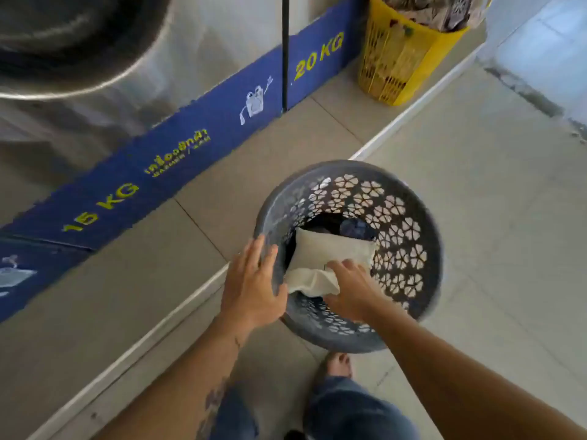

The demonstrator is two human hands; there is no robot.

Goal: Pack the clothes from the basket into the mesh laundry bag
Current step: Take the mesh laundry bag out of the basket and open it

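Observation:
A round grey basket (409, 192) with flower-shaped holes stands on the tiled floor in front of me. Inside it lies a cream-white folded fabric piece (327, 252) on top of dark clothes (355, 228). My right hand (352, 290) reaches into the basket and grips the near end of the cream fabric. My left hand (252, 284) rests flat on the basket's left rim with fingers spread. I cannot tell whether the cream piece is the mesh laundry bag.
A yellow basket (400, 61) full of clothes stands at the back right. Washing machines with a blue strip (178, 154) marked 15 KG and 20 KG line the left. A white floor step edge (413, 109) runs diagonally. My bare foot (338, 365) is just below the basket.

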